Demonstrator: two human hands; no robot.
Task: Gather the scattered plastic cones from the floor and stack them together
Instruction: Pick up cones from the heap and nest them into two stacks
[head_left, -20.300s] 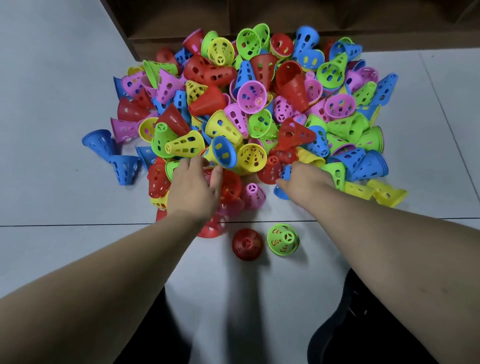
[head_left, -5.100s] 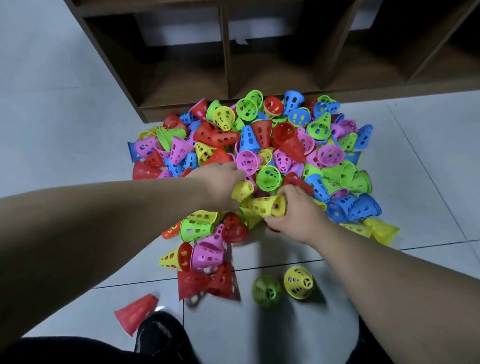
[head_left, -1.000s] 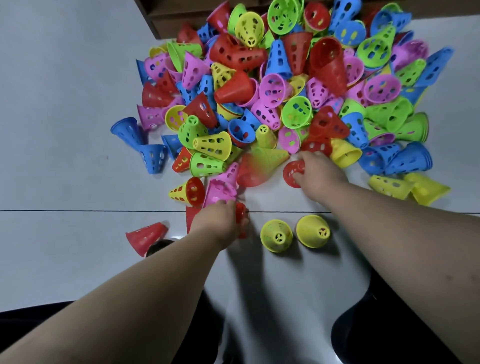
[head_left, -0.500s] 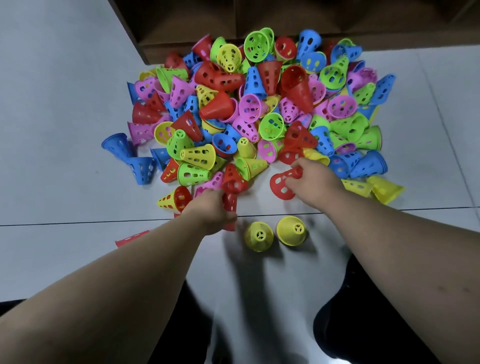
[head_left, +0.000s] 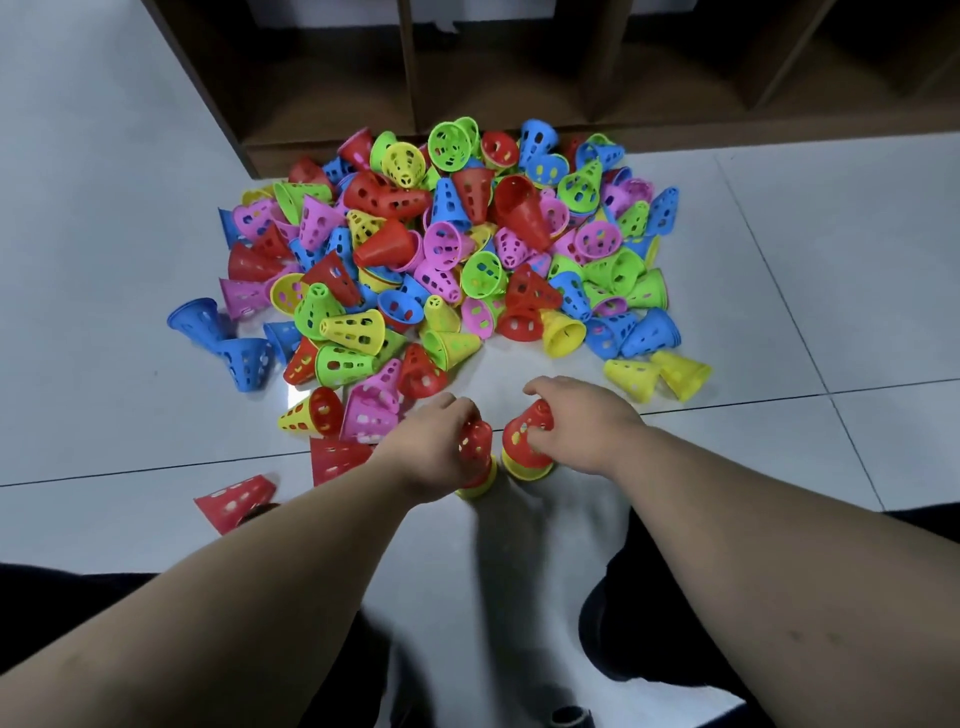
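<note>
Inside right hand (head_left: 584, 431), holed red plastic cone (head_left: 521, 441) atop yellow cone (head_left: 525, 472).

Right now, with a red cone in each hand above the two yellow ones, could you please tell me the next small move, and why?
Probably press both down until they seat, then let go. The left hand grips the left red cone over the left yellow cone; the right hand holds the right red cone, tilted, on the right yellow cone, whose rim shows below.

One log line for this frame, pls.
phase: stacking | left hand: grips red cone on left yellow cone | right hand: grips second red cone on right yellow cone | pile: unsorted
</note>
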